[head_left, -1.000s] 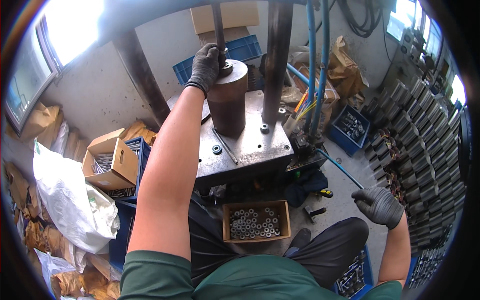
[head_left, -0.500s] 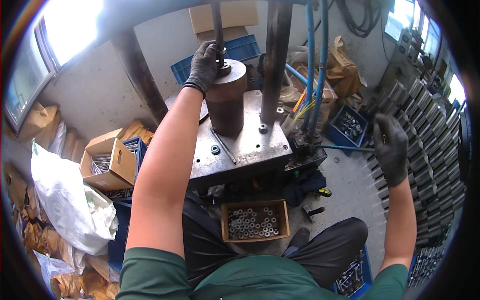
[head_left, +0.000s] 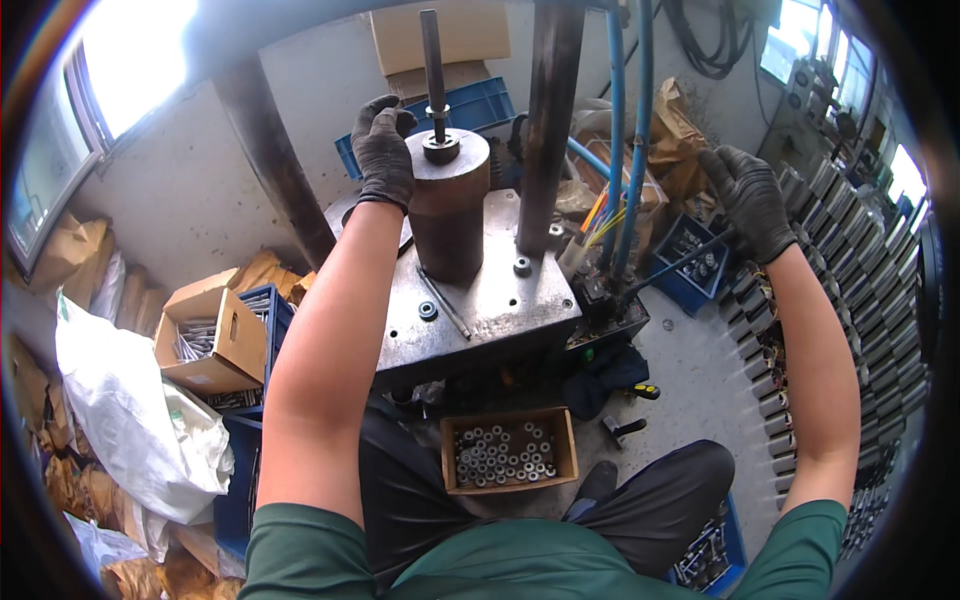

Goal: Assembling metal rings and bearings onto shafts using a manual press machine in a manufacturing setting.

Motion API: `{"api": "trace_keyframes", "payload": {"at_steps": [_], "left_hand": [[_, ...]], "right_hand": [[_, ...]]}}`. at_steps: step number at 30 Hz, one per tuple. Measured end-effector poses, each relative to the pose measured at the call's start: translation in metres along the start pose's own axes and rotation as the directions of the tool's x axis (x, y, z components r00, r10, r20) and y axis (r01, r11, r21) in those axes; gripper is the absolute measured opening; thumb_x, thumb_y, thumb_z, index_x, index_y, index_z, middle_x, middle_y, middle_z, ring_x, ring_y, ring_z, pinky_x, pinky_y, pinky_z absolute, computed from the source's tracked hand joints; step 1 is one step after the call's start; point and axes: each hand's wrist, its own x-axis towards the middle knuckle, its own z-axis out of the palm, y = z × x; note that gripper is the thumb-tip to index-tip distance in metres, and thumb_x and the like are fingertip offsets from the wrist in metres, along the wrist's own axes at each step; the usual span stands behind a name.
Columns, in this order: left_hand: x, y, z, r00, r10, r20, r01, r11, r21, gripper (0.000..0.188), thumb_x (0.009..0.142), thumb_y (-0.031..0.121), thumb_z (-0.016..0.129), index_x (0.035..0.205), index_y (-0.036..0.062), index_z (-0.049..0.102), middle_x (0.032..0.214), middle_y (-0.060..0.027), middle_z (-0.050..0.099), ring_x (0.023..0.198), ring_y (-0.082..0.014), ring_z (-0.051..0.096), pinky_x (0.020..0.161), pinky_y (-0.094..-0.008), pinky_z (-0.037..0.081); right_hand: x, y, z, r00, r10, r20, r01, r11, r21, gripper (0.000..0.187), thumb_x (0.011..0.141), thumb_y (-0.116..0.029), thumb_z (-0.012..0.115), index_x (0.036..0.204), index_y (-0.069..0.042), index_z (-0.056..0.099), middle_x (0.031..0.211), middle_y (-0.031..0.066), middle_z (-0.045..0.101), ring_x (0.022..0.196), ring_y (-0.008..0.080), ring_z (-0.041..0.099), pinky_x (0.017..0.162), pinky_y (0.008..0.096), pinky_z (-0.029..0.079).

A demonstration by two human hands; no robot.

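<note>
A dark steel rod (head_left: 433,62) with a nut-like collar (head_left: 438,111) stands upright in a dark ring (head_left: 441,148) on top of a thick metal cylinder (head_left: 450,215). Just left of the rod is my gloved left hand (head_left: 384,160), its fingers loosely bent and apart, with nothing in them. My gloved right hand (head_left: 748,203) is out to the right, fingers stretched, at the outer end of a slanting lever (head_left: 680,262). Where palm and lever meet is hidden. Under the cylinder, a steel plate (head_left: 500,300) bears a thin rod (head_left: 445,303) and a small ring (head_left: 428,311).
A box of small rings (head_left: 568,440) stands on the floor between my legs. Dark posts (head_left: 550,130) and blue hoses (head_left: 640,140) rise around the plate. Stacked metal cylinders (head_left: 860,270) line the right; a carton of metal pins (head_left: 235,345) and a white sack (head_left: 130,400) lie left.
My left hand has come off the rod and collar, moving slightly left. My right hand has moved up and left, and the lever's outer end is higher. The rod's top end now shows.
</note>
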Motion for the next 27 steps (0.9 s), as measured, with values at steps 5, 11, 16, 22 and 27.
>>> {"api": "trace_keyframes", "payload": {"at_steps": [5,11,16,22,27], "left_hand": [[-0.001,0.004,0.007,0.994,0.008,0.105,-0.008,1.0,-0.008,0.025,0.097,0.007,0.054,0.118,-0.0002,0.064,0.094,-0.0113,0.072,0.085,-0.0198,0.069,0.082,-0.0335,0.055],[-0.01,0.02,0.01,0.969,-0.114,0.218,0.085,0.987,0.137,0.025,0.096,0.016,0.059,0.119,0.0087,0.066,0.099,-0.0035,0.074,0.073,-0.0118,0.064,0.064,-0.025,0.048],[-0.005,0.027,0.026,0.869,-0.345,0.355,0.265,0.93,0.255,0.026,0.098,0.024,0.064,0.115,0.0051,0.063,0.089,-0.0062,0.065,0.072,-0.0142,0.061,0.064,-0.0311,0.056],[0.02,0.014,0.033,0.808,-0.404,0.428,0.179,0.862,0.474,0.019,0.1,0.022,0.066,0.107,0.0057,0.062,0.077,-0.0026,0.055,0.068,-0.0135,0.056,0.055,-0.0318,0.053],[0.007,0.005,0.027,0.892,-0.292,0.346,0.04,0.812,0.582,0.024,0.101,0.027,0.065,0.111,0.0055,0.064,0.077,-0.0046,0.062,0.07,-0.0154,0.061,0.063,-0.0322,0.054]], "right_hand": [[0.001,0.006,0.002,1.0,-0.009,-0.01,0.009,1.0,0.026,0.054,0.1,-0.055,0.055,0.092,-0.003,0.068,0.081,0.0201,0.066,0.079,0.0386,0.064,0.076,0.0439,0.05],[-0.003,0.007,0.002,1.0,-0.001,0.011,0.002,0.998,-0.065,0.027,0.094,-0.029,0.062,0.098,-0.003,0.07,0.088,0.0219,0.069,0.085,0.039,0.068,0.079,0.0451,0.053],[-0.027,0.02,-0.004,0.994,-0.089,-0.064,0.087,0.996,-0.034,0.016,0.091,-0.015,0.064,0.099,-0.003,0.07,0.091,0.0212,0.07,0.086,0.0378,0.07,0.078,0.0435,0.055],[-0.127,-0.008,-0.034,0.952,-0.277,0.128,0.299,0.931,-0.212,0.012,0.085,-0.014,0.068,0.096,-0.008,0.067,0.089,0.0127,0.067,0.085,0.0318,0.067,0.09,0.046,0.051],[-0.202,-0.082,-0.016,0.84,-0.424,0.338,0.459,0.888,-0.026,0.021,0.078,-0.011,0.071,0.099,-0.01,0.068,0.105,0.0104,0.067,0.088,0.0348,0.065,0.093,0.049,0.049]]}}
